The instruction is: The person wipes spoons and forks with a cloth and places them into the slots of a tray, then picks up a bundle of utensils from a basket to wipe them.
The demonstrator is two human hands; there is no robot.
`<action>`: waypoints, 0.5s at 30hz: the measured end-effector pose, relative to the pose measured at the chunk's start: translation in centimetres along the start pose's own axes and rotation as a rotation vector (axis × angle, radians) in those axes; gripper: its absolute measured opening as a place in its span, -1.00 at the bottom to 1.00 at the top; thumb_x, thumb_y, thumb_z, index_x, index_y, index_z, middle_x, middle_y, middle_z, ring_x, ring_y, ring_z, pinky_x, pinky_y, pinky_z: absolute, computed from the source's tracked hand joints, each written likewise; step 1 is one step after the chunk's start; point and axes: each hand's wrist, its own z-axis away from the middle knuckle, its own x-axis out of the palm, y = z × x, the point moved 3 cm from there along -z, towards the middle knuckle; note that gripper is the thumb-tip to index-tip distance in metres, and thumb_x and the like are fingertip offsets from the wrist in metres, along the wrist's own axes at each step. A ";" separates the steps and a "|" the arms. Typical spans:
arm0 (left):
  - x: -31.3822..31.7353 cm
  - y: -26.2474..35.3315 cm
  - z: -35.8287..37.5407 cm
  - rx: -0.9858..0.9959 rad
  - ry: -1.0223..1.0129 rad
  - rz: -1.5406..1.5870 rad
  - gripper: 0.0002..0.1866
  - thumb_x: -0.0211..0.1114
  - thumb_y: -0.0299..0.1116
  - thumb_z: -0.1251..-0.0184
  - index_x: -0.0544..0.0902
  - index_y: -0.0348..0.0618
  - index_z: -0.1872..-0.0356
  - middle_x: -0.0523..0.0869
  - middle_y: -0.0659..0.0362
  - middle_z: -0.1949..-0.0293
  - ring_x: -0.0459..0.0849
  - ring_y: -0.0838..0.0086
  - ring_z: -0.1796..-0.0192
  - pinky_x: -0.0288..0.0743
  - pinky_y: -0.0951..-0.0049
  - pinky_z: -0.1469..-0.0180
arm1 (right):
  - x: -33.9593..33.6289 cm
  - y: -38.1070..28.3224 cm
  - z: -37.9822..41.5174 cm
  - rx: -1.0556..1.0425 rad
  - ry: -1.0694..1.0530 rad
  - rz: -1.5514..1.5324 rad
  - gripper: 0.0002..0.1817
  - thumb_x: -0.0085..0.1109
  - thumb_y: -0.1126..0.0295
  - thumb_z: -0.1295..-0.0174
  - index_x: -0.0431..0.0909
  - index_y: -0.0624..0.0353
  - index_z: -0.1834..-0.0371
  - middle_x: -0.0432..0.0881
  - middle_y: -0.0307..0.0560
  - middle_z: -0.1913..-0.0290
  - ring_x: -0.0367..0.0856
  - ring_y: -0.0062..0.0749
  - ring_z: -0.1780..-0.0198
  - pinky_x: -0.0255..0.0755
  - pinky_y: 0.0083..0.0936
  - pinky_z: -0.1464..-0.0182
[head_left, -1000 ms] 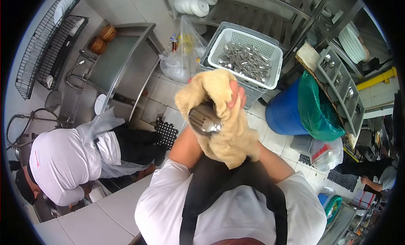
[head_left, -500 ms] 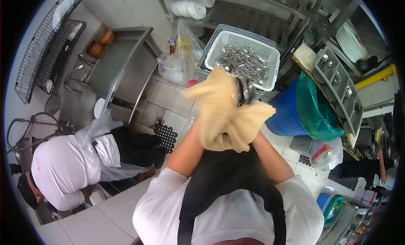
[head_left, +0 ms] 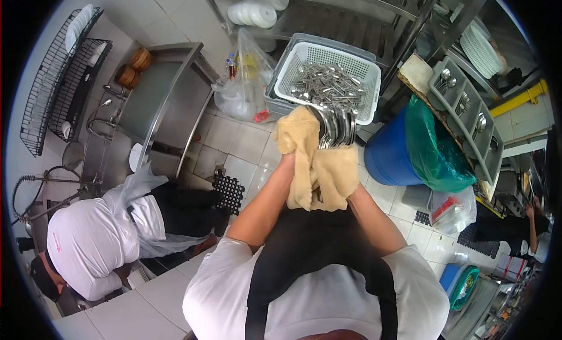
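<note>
Gripping a bundle of spoons through a tan cloth, both hands sit at the centre of the frame, just above the black apron. The left hand is closed on the cloth's left fold, only its wrist and a little of the palm showing. The right hand is wrapped under the cloth and clamps the spoon handles; its fingers are hidden, so how tightly they close cannot be told. The spoons fan up out of the cloth, bowls uppermost, their long axis running from the hands toward the top of the frame with a slight lean to the right. The right hand is the nearer one to the metal; the left is beside it on the cloth.

Directly above the spoon bowls, near but not touching, stands a white basket filled with loose cutlery, set in a grey crate. To its left lies a clear plastic bag. At the right of the frame are a blue bin with a green liner and, above it, a grey cutlery tray already holding a few pieces. At lower left another person in white bends over a steel sink.
</note>
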 end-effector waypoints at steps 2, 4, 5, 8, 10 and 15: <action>-0.3 0.2 -0.6 0.091 -0.009 -0.118 -0.57 0.06 -0.09 -0.38 0.38 -0.14 -0.13 0.54 0.17 0.01 0.55 0.43 0.02 0.48 0.42 -0.04 | 0.7 -1.4 -0.9 -0.234 -0.041 0.545 -0.60 0.17 0.47 -0.20 0.40 0.25 -0.11 0.52 -0.06 -0.01 0.53 -0.38 0.04 0.49 -0.48 0.01; 2.2 2.3 -1.6 0.252 0.153 -0.442 -0.59 0.05 -0.12 -0.39 0.38 -0.15 -0.12 0.54 0.16 0.03 0.55 0.44 0.01 0.49 0.42 -0.05 | 0.8 -0.7 -0.4 -0.303 -0.072 0.410 -0.61 0.17 0.46 -0.20 0.41 0.24 -0.11 0.54 -0.06 0.01 0.55 -0.37 0.04 0.51 -0.46 0.00; 3.5 3.1 -1.6 0.322 0.232 -0.607 -0.60 0.04 -0.14 -0.39 0.38 -0.16 -0.11 0.55 0.15 0.04 0.55 0.44 0.00 0.49 0.43 -0.06 | 0.4 -0.2 -0.1 -0.227 -0.092 0.344 -0.61 0.16 0.46 -0.21 0.41 0.24 -0.11 0.53 -0.07 0.00 0.54 -0.38 0.03 0.50 -0.46 -0.02; 0.0 3.4 -3.1 0.686 0.266 -0.762 -0.63 0.00 -0.18 -0.40 0.37 -0.17 -0.10 0.54 0.14 0.07 0.57 0.40 0.04 0.53 0.38 0.02 | -0.6 -0.4 0.3 -0.012 -0.140 0.150 -0.62 0.14 0.47 -0.22 0.41 0.24 -0.12 0.51 -0.08 -0.04 0.52 -0.41 -0.02 0.47 -0.47 -0.06; 2.3 4.4 -1.9 0.810 0.275 -0.547 -0.60 -0.07 -0.09 -0.42 0.39 -0.16 -0.07 0.54 0.12 0.07 0.59 0.35 0.08 0.54 0.35 0.04 | -1.2 -0.3 0.7 0.134 -0.169 0.011 -0.62 0.13 0.47 -0.23 0.40 0.24 -0.12 0.49 -0.08 -0.07 0.50 -0.43 -0.04 0.45 -0.48 -0.08; 10.3 6.3 0.2 0.184 0.044 0.071 -0.53 -0.06 -0.03 -0.40 0.37 -0.17 -0.13 0.56 0.08 0.05 0.55 0.31 0.00 0.50 0.34 -0.03 | -2.2 -0.2 1.9 0.147 -0.148 -0.319 -0.63 0.10 0.45 -0.25 0.40 0.21 -0.14 0.50 -0.11 -0.06 0.48 -0.46 -0.08 0.43 -0.51 -0.10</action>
